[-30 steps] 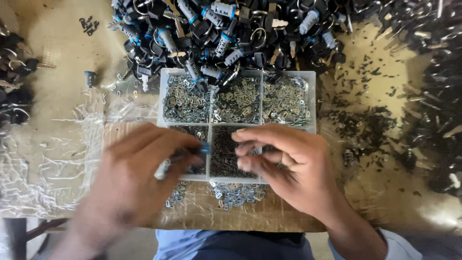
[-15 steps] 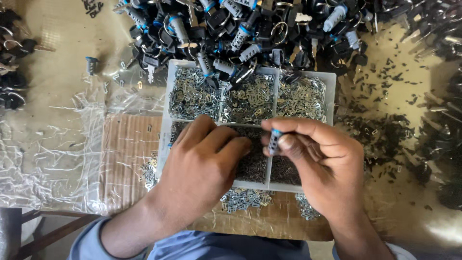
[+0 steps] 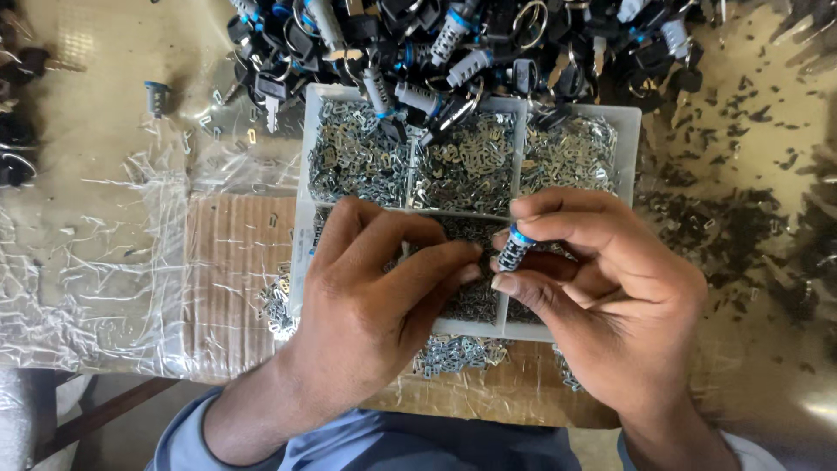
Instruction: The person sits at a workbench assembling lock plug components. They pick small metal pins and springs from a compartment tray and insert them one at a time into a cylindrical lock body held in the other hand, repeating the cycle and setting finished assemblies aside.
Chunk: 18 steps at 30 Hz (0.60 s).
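Observation:
My right hand (image 3: 602, 288) pinches a small lock cylinder (image 3: 514, 249) with a blue ring, held upright between thumb and fingers over the white compartment tray (image 3: 301, 218). My left hand (image 3: 375, 296) rests over the tray's near compartments, its fingertips close to the cylinder; whether it holds one of the tiny metal wafers is hidden. The tray's far compartments hold several small metal wafers (image 3: 462, 166).
A large pile of lock cylinders with black keys and key rings (image 3: 453, 44) lies beyond the tray. Loose wafers (image 3: 453, 353) sit on the cardboard in front. Crinkled clear plastic (image 3: 96, 262) covers the left side. Dark metal scraps (image 3: 741, 227) litter the right.
Both hands have stayed over the tray's near compartments. The cylinder went from between the hands into my right hand's pinch, and my left fingertips have closed in on it.

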Tool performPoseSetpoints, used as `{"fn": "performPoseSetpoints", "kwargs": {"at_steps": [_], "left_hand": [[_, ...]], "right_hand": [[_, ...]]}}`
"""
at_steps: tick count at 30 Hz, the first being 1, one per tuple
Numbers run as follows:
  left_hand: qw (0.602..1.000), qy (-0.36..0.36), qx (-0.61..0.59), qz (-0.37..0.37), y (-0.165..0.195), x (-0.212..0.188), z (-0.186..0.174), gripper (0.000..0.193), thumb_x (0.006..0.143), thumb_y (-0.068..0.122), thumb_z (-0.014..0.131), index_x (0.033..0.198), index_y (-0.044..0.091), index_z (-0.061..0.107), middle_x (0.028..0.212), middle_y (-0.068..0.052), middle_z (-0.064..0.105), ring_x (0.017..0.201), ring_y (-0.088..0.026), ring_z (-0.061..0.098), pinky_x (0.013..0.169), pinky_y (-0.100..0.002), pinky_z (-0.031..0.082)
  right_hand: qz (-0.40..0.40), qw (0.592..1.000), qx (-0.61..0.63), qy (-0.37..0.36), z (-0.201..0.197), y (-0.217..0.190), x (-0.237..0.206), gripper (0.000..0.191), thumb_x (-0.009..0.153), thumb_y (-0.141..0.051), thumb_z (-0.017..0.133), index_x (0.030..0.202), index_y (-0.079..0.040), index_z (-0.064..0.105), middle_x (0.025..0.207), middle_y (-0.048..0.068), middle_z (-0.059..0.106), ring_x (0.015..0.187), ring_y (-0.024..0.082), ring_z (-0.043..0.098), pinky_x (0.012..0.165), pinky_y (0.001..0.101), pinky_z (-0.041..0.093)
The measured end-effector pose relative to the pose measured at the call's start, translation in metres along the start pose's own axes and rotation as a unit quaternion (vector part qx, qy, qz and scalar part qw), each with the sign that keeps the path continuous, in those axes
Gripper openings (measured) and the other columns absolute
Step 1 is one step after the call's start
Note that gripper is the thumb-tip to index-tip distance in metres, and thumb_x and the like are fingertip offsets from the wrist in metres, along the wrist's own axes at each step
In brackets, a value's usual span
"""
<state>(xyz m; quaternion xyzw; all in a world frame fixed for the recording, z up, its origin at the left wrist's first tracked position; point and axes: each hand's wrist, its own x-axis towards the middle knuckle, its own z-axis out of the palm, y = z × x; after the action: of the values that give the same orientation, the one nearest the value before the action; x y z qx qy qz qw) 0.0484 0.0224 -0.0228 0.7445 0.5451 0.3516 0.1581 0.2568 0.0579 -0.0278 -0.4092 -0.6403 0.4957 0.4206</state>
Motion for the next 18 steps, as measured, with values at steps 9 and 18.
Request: {"fn": "performPoseSetpoints", "kwargs": {"at_steps": [9, 18], "left_hand": [[0.999, 0.016, -0.030, -0.010, 0.0004, -0.0032, 0.0036, 0.017, 0.090, 0.012, 0.083, 0.106, 0.011, 0.078, 0.100, -0.003, 0.070, 0.089, -0.019, 0.057, 0.075, -0.033, 0.046], [0.984, 0.050, -0.166, -0.044, 0.0084, -0.0038, 0.0009, 0.022, 0.091, 0.001, 0.081, 0.109, 0.011, 0.076, 0.108, -0.001, 0.079, 0.086, -0.010, 0.068, 0.078, -0.026, 0.052]], "right_hand": [[0.009, 1.000, -0.019, 0.004, -0.0011, -0.0020, 0.0008, 0.032, 0.088, 0.012, 0.077, 0.118, 0.007, 0.066, 0.131, 0.020, 0.069, 0.106, 0.018, 0.076, 0.085, 0.0231, 0.069], [0.018, 0.999, 0.022, -0.015, -0.0023, -0.0044, -0.0028, 0.030, 0.090, 0.015, 0.071, 0.119, 0.009, 0.064, 0.131, 0.022, 0.067, 0.108, 0.022, 0.077, 0.092, 0.0281, 0.070]]}}
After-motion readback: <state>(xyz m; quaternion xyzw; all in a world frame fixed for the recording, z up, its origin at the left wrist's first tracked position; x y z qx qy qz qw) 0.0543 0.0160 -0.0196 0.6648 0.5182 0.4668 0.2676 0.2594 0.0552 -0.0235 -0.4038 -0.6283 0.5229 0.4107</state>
